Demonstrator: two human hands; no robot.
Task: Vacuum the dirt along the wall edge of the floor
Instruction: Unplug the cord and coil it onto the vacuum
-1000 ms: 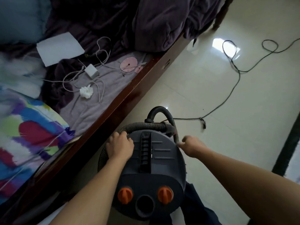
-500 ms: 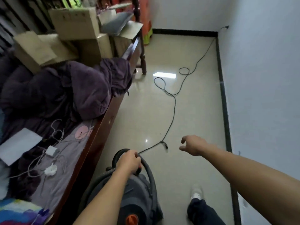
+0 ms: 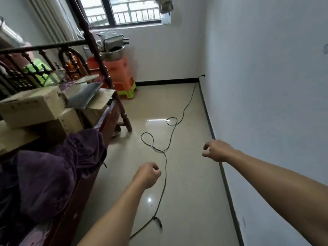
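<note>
Beige floor (image 3: 186, 192) below, left hand (image 3: 147, 174) in a clenched, empty grip, right hand (image 3: 217, 150) outstretched, loosely curled, released.

Both bare forearms outstretched, left hand (image 3: 148, 174) in a fist, right hand (image 3: 217, 150) loosely curled, empty.

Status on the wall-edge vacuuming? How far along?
Done: the cord runs across the floor to the far corner, seemingly plugged in. In hand: nothing; the left hand is curled, the right hand loose, and no vacuum is in view. Left: apparently all the vacuuming along the black skirting; no nozzle is there yet.
</note>
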